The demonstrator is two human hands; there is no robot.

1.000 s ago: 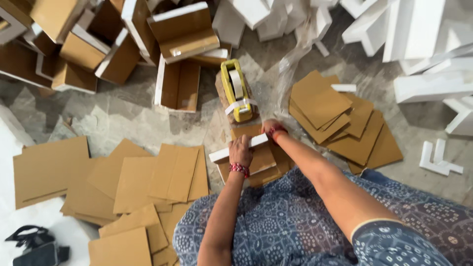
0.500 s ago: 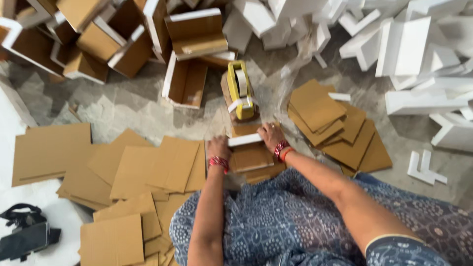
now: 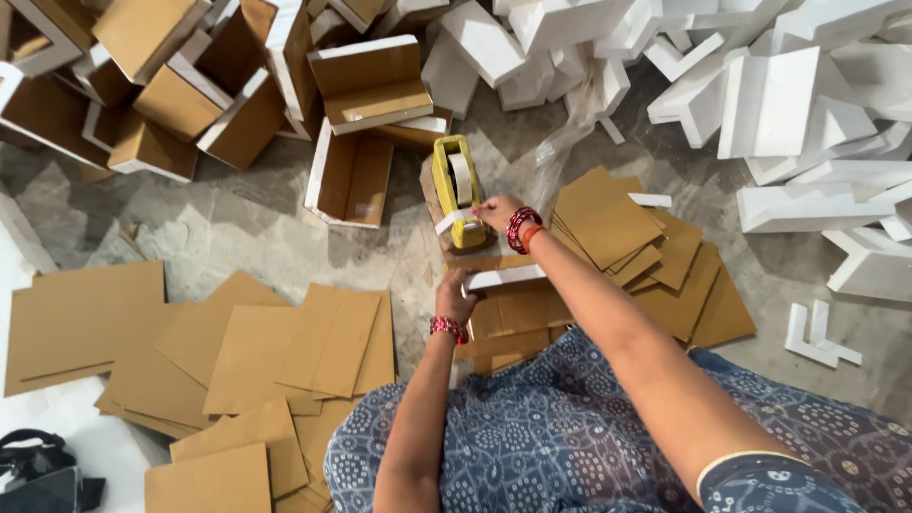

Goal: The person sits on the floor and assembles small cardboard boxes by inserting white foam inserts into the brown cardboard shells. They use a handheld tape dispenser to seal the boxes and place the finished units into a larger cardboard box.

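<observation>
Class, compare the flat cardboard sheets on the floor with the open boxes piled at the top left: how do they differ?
The cardboard sheets lie flat in overlapping stacks; the open boxes are folded up, tumbled at angles. The sheets are plain brown; the boxes show white edges. Both are brown cardboard.

Cardboard, foam, tape and stone

The flat sheets (image 3: 285, 351) and the half-made box (image 3: 508, 309) are matt brown cardboard, the box edged with smooth white foam. The tape dispenser (image 3: 458, 190) looks like glossy yellow plastic, its tape strip (image 3: 451, 220) pale and slightly shiny. The far-right blocks (image 3: 769, 104) are matt white foam. The floor (image 3: 237, 223) is mottled grey stone, the garment (image 3: 541, 446) printed blue cloth.
</observation>
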